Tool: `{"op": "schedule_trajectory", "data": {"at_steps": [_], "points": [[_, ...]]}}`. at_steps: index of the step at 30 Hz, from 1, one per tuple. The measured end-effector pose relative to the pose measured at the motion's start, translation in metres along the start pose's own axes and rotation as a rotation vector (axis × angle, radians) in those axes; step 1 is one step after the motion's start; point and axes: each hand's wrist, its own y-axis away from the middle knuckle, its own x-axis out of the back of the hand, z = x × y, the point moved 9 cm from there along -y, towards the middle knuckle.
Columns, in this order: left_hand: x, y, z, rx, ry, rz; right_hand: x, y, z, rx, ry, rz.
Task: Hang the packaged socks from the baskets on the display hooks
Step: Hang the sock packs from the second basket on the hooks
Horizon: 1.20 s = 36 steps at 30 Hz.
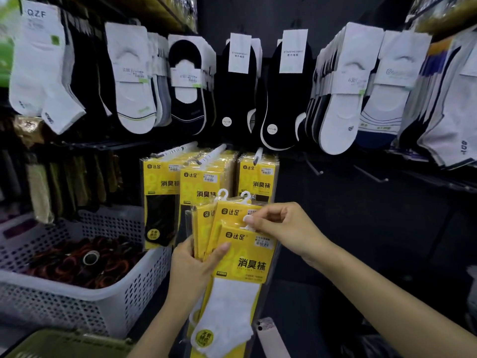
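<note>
Right hand (281, 228) is closed in a pinch on the white plastic hanger (248, 220) at the top of the front pack (245, 257), a yellow card sleeve with a white sock showing below it. Just to the left, the left hand (191, 270) grips the lower left edge of a small fan of matching packs, thumb across the front one. Two more packs (206, 223) stand behind it, their hangers sticking up above the right hand.

It looks as if she is peeling the front pack off the fan to hang it. To do that cleanly, the left hand should ease its thumb off the front card while keeping the rear two clamped. The right hand should lift by the hanger so that the pack hangs straight. The hanger's opening then has to be lined up with a peg tip and slid on with the printed face outward.

Just beyond the hands, three white pegs (214, 152) carry rows of the same yellow packs (204, 179). The left row shows black socks, so the white pair may belong elsewhere. Bare hooks (371, 174) jut out farther right. Unboxed socks (134, 81) hang along the rail above. At the near left a white perforated basket (144, 288) holds dark goods, and a green basket (64, 342) sits nearer.
</note>
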Motion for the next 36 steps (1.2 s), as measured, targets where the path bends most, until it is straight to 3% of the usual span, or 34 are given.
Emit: {"op": "schedule_trajectory", "data": {"at_steps": [9, 20, 24, 30, 36], "points": [[0.005, 0.004, -0.003, 0.009, -0.003, -0.001, -0.014, 0.000, 0.007, -0.018, -0.141, 0.036], [0.008, 0.003, -0.004, 0.033, 0.022, -0.030, -0.008, -0.005, -0.011, 0.073, 0.195, -0.098], [0.012, -0.002, 0.001, 0.006, -0.031, -0.023, -0.007, -0.007, -0.004, -0.005, 0.073, -0.095], [0.015, -0.008, 0.000, 0.005, -0.015, 0.031, -0.004, -0.009, -0.004, 0.037, 0.053, -0.012], [0.014, -0.021, -0.011, 0.096, 0.078, 0.105, -0.011, 0.002, 0.045, -0.141, -0.195, 0.018]]}}
